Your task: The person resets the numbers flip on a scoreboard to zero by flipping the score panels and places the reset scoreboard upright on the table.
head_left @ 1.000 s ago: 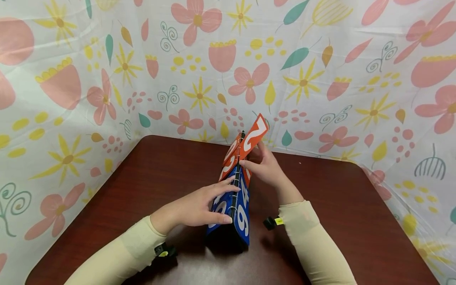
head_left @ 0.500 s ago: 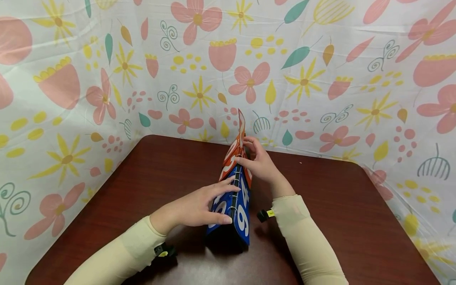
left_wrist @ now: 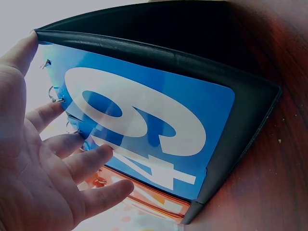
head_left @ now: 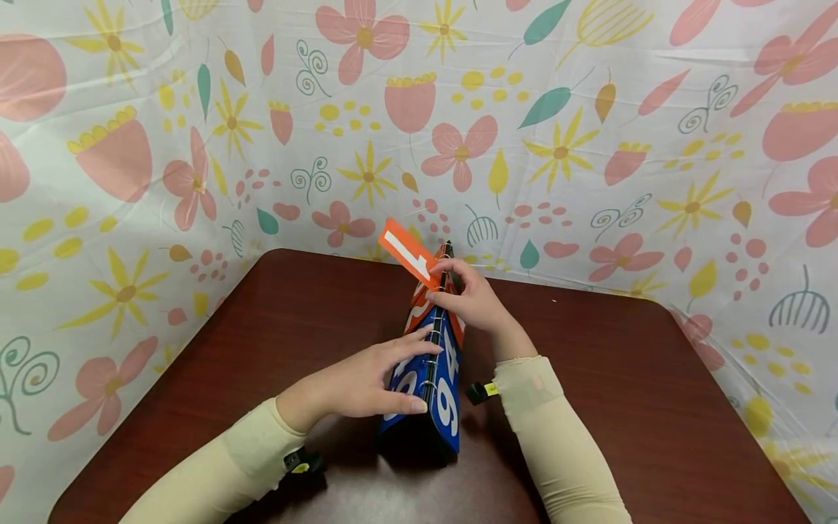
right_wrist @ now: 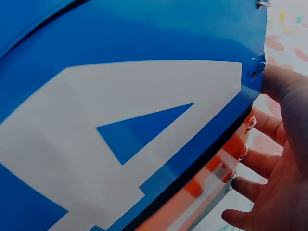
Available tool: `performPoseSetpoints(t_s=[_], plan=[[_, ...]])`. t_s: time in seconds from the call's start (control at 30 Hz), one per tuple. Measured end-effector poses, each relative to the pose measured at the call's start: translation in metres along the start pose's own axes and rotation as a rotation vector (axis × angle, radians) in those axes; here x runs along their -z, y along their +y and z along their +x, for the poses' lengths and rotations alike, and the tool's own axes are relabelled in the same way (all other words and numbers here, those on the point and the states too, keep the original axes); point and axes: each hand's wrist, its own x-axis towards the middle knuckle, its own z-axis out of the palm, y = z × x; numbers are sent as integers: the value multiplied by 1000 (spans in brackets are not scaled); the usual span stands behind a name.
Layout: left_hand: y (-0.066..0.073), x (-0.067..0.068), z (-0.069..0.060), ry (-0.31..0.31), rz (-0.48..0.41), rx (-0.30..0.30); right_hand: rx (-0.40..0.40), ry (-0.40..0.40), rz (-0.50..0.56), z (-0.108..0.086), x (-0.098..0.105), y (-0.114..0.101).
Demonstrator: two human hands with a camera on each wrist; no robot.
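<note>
A tabletop flip scoreboard (head_left: 428, 437) with ringed number cards stands like a tent on the table, its ridge running away from me. Its nearer cards are blue, showing a 6 (left_wrist: 144, 110) and a 4 (right_wrist: 159, 77) on the right face; the farther ones are red. My left hand (head_left: 356, 375) rests on the near part of the ridge, thumb at the end corner and fingers extended over the rings. At the red section, my right hand (head_left: 481, 302) touches the ridge, fingertips against a red card (head_left: 404, 251) marked 1, which sticks up to the left.
Beneath the scoreboard is a dark reddish-brown table (head_left: 589, 407) with rounded far corners. A white curtain (head_left: 249, 58) printed with flowers and leaves hangs behind it and along its sides. Each sleeve carries a small black wrist device.
A red card marked 2, tilted right of the ridge, has swung upright and over to the left, now showing a 1. My right hand has moved left with it; the left hand stays put.
</note>
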Motion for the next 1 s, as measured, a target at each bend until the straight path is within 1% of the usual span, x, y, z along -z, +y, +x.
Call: performPoseSetpoints(t_s=[0.1,0.23,0.33,0.4,0.5,0.57,0.63,0.73,0.8,0.87,1.0], plan=[[0,0,0,-2,-2,7,2,0,-32,0,0,-1],[0,1,1,-7,-17,13,-5,-23,-106,1,-1,-1],[0,1,1,-8,-17,-2,-9,-43,-128,1,-1,-1],[0,1,1,-9,-16,-11,1,-47,-139,1,-1,-1],[0,1,1,-8,-12,-13,20,-56,-196,2,-2,-1],[1,1,1,-6,-16,-12,11,-62,-239,2,-4,-2],[0,1,1,-4,-17,-13,-15,-88,-257,0,-3,-3],[-1,0,1,-1,-20,-18,-54,-144,-219,-2,1,-4],[-1,0,1,-1,-21,-19,-63,-166,-161,-4,7,-4],[-2,-1,1,-1,-23,-20,-68,-148,-105,-5,14,-1],[-2,-1,1,-3,-26,-14,-103,-63,-19,-8,26,11]])
